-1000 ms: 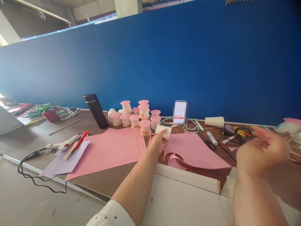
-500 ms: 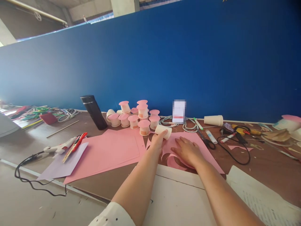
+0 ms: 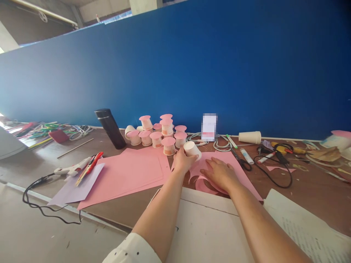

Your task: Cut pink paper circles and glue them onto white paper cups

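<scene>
One camera sits on the person's head, close above the tabletop [image 3: 307, 190], looking forward and down toward the blue wall [image 3: 192, 73].

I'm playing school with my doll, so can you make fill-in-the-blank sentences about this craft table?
The left hand holds a white ____.
The right hand lies flat on ____ paper.
The flask is ____.
The back wall is ____.
Missing words: cup, pink, black, blue.
</scene>
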Tool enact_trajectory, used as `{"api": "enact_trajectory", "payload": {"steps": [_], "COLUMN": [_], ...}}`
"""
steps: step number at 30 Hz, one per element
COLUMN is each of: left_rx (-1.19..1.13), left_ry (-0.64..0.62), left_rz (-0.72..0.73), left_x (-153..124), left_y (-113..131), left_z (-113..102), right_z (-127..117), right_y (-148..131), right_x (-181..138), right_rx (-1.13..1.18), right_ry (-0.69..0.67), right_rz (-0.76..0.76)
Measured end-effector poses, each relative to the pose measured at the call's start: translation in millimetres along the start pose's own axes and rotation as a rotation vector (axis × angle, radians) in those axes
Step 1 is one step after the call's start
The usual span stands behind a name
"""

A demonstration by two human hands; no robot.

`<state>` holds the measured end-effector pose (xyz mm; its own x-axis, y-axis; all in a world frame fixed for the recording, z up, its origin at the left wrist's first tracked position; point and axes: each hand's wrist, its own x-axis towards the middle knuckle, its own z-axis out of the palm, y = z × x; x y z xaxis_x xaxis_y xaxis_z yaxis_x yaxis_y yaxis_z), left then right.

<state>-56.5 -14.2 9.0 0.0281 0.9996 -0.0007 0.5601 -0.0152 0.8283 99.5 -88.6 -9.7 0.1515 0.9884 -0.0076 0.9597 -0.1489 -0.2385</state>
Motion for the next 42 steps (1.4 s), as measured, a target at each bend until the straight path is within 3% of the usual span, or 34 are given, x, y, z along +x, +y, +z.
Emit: {"api": "enact_trajectory", "payload": {"steps": [7,18,21,25,28,31,34,37,42], "left_rx": [0.31,0.422,0.479,0.587,0.598,0.637,0.626,0.632,0.735], "left_ry": [-0.078,-0.123,-0.164,-0.129,-0.251,-0.295,-0.283,-0.306,-0.427], "left_rz": [0.108,0.098,0.155,0.182,0.174,0.174,0.158,0.141,0.176], "left_x": [-17,-16,-17,-19,-23,-28,-30,-32,-35], "left_y": [11,10,8,3,5,10,15,19,24], "left_z": [-2,-1,-5,-11,-14,-16,-18,-21,-27], "right_z": [1,-4,-7,-11,-12,-12,-11,-9,-8], "right_y": [1,-5,-7,-9,-9,-8,-7,-6,-8], "right_x": [1,-3,-5,-8,-9,-10,-10,-4,9], "right_rx": [0.003,0.094,0.1,0.079,0.081,0.111,0.228,0.447,0.643], "right_ry": [0.037,0.186,0.143,0.068,0.075,0.081,0.108,0.218,0.374], "right_rz": [-0.028,-0.071,-0.07,-0.047,-0.056,-0.04,0.016,0.026,-0.126]}}
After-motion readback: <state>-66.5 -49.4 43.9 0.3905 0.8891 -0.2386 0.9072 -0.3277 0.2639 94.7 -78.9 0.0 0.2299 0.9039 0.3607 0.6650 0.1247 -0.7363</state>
